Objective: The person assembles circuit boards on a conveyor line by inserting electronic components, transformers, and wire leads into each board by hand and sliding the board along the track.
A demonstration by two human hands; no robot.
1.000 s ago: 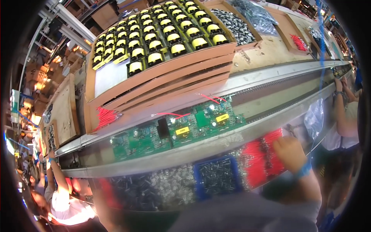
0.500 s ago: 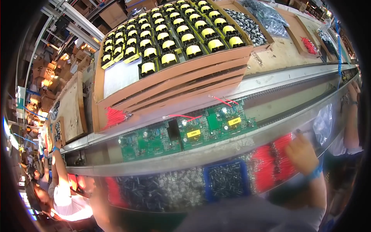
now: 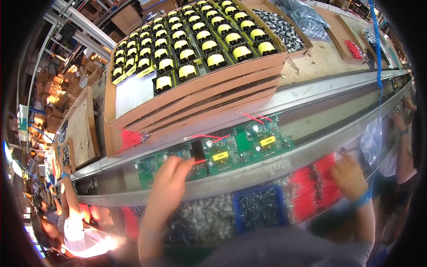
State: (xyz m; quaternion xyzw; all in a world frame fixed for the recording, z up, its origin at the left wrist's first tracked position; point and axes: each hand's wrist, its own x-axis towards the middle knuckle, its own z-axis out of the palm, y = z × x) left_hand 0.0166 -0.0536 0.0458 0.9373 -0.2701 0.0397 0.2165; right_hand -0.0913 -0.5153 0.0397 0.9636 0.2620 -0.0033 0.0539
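My left hand (image 3: 171,180) reaches over the left green circuit board (image 3: 146,171), thumb and forefinger pinching a short red wire (image 3: 199,162) whose end sticks out to the right. Behind that hand, part of the board is hidden. A second green board (image 3: 244,153) lies to the right on the line, carrying yellow block components (image 3: 267,141) and loose-ended red wires (image 3: 209,136). My right hand (image 3: 349,175) rests at the right edge of the bundled red wires (image 3: 307,193), fingers curled; what they hold is too small to make out.
Along the near side lie loose metal parts (image 3: 204,211) and a blue bin (image 3: 260,207) of small dark parts. Stacked cardboard trays (image 3: 200,100) of yellow-and-black transformers (image 3: 187,71) stand behind the rail. A blue coiled cord (image 3: 378,53) hangs at right. Other people's arms (image 3: 66,189) show at left.
My left hand has come into view and up over the left board with a red wire in its fingers. The right hand stays by the wire bundles. The view has shifted slightly.
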